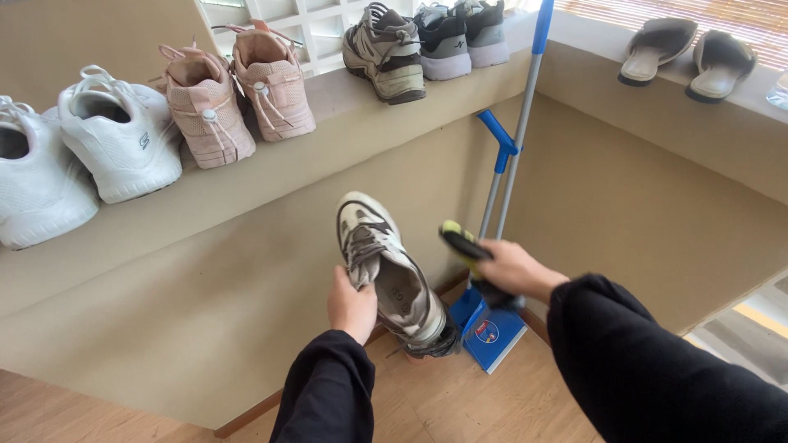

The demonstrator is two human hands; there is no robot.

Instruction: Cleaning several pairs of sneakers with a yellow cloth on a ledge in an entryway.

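Observation:
My left hand (351, 305) grips a white, beige and grey sneaker (392, 271) by its side, holding it up with the toe pointing away from me. My right hand (515, 269) is closed on a small brush with a yellow-green and black body (460, 242), held just to the right of the sneaker near its upper. Both arms wear black sleeves.
A beige ledge (345, 156) carries white sneakers (82, 156), pink sneakers (234, 94) and grey sneakers (427, 45). Two tan slippers (689, 53) lie on the right ledge. A blue dustpan (488, 332) and blue-handled pole (525, 107) lean in the corner on a wooden floor.

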